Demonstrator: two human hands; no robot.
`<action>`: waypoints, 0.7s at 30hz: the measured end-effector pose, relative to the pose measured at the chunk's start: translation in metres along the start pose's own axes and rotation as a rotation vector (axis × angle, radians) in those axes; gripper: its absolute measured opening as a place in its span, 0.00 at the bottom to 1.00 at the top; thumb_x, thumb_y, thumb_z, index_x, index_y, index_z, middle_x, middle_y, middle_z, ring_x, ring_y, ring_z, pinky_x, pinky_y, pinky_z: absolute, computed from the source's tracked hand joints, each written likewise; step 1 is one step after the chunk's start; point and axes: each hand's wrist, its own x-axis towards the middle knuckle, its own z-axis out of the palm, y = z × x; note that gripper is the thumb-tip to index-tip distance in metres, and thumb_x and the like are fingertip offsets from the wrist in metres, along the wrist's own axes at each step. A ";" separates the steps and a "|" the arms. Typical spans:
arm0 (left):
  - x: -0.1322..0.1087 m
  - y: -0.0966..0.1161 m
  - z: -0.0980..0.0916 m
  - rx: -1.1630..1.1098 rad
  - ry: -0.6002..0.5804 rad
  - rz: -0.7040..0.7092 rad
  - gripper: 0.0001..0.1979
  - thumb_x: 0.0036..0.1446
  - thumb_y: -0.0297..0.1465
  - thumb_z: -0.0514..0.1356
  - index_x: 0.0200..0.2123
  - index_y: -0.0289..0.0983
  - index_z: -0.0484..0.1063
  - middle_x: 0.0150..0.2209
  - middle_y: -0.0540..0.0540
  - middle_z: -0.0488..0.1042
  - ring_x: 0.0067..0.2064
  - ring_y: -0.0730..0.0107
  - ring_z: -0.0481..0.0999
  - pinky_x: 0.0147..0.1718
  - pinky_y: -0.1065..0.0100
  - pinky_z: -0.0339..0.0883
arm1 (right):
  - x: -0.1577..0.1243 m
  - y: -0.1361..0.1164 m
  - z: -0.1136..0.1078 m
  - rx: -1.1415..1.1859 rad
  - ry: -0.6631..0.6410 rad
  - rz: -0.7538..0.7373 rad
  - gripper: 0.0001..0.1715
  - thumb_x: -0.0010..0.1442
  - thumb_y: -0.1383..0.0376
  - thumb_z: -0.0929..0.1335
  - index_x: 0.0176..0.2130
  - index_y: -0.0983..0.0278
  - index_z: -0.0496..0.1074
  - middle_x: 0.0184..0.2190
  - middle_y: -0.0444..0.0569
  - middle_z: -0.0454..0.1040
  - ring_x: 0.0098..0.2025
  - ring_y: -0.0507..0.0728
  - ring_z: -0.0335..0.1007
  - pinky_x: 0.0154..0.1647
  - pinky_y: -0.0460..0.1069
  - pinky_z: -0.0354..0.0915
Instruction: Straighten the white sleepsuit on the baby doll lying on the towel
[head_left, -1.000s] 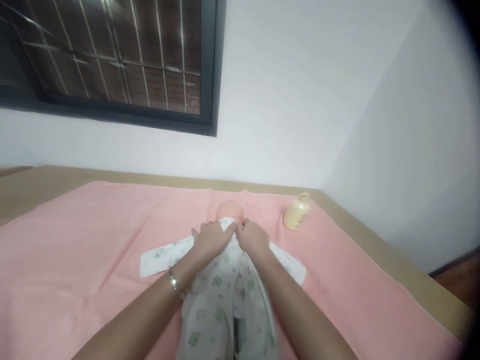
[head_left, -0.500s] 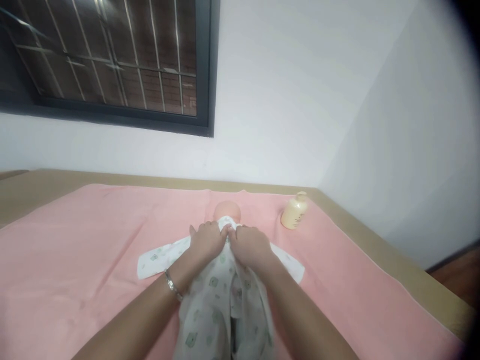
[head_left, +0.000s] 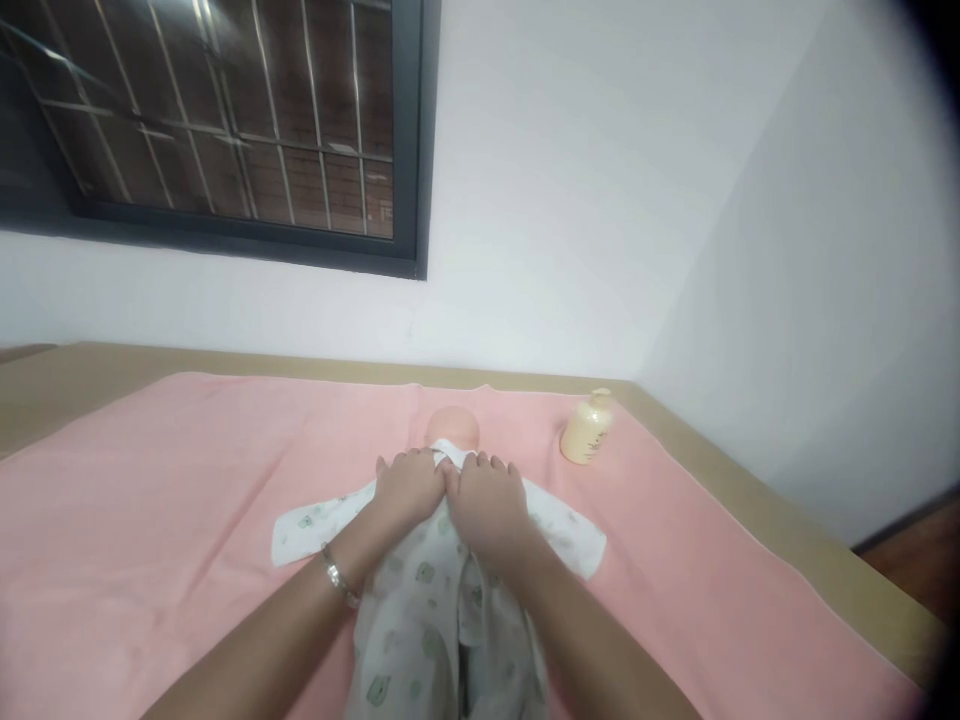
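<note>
A doll with a bald, rounded head lies on its back, dressed in a white long-sleeved baby gown with small green prints. Its sleeves stretch out to either side, and the lower part of the gown hangs toward me with a dark gap at the middle. My left hand, below a silver bracelet, is closed on the gown's front just under the collar. Beside it, my right hand is closed on the same chest area, fingers bent over the cloth and thumb against the left hand. The fingertips' exact hold is partly hidden.
A cream pump bottle stands tilted in view at the back right. A pink sheet lies under the doll on a tan surface. White walls and a barred window rise behind.
My right hand has shifted slightly left toward the left hand, and its fingers are more spread. More of the right sleeve shows. The view has tilted slightly up.
</note>
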 end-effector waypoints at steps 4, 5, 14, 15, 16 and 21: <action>-0.011 0.005 0.002 0.144 0.085 0.041 0.15 0.60 0.32 0.47 0.41 0.36 0.71 0.44 0.38 0.74 0.47 0.50 0.71 0.53 0.38 0.46 | 0.005 0.003 0.000 0.025 -0.042 0.013 0.29 0.68 0.54 0.52 0.44 0.70 0.71 0.40 0.64 0.73 0.45 0.65 0.68 0.47 0.57 0.56; -0.015 0.007 0.004 0.182 0.111 0.082 0.14 0.59 0.31 0.48 0.42 0.35 0.71 0.44 0.37 0.74 0.47 0.50 0.71 0.53 0.38 0.46 | 0.009 0.007 0.002 0.034 -0.069 0.024 0.30 0.68 0.53 0.52 0.44 0.70 0.71 0.40 0.63 0.73 0.44 0.65 0.69 0.46 0.57 0.57; 0.003 -0.005 0.002 -0.068 0.020 0.032 0.21 0.63 0.39 0.41 0.40 0.38 0.72 0.46 0.40 0.74 0.49 0.53 0.71 0.54 0.43 0.49 | 0.013 0.021 -0.010 0.094 -0.208 -0.033 0.35 0.68 0.50 0.49 0.44 0.69 0.72 0.41 0.62 0.74 0.44 0.63 0.71 0.44 0.54 0.59; 0.005 -0.008 0.001 -0.110 -0.012 0.021 0.21 0.63 0.40 0.41 0.41 0.40 0.72 0.47 0.41 0.74 0.49 0.53 0.71 0.54 0.41 0.49 | 0.010 0.019 -0.014 0.107 -0.201 -0.054 0.36 0.68 0.49 0.48 0.43 0.69 0.72 0.40 0.61 0.75 0.43 0.63 0.71 0.44 0.54 0.59; 0.006 -0.009 0.000 -0.136 -0.037 0.018 0.22 0.63 0.41 0.41 0.41 0.41 0.72 0.47 0.42 0.74 0.49 0.53 0.71 0.54 0.40 0.48 | 0.009 0.018 -0.017 0.121 -0.195 -0.066 0.37 0.68 0.49 0.48 0.42 0.68 0.72 0.39 0.61 0.75 0.42 0.62 0.71 0.44 0.53 0.59; -0.011 0.002 -0.002 0.061 0.027 0.059 0.23 0.63 0.41 0.41 0.44 0.36 0.71 0.46 0.37 0.74 0.48 0.49 0.71 0.54 0.37 0.46 | 0.025 0.033 -0.001 0.181 -0.245 0.003 0.42 0.68 0.48 0.45 0.42 0.69 0.74 0.40 0.62 0.75 0.41 0.62 0.72 0.41 0.52 0.60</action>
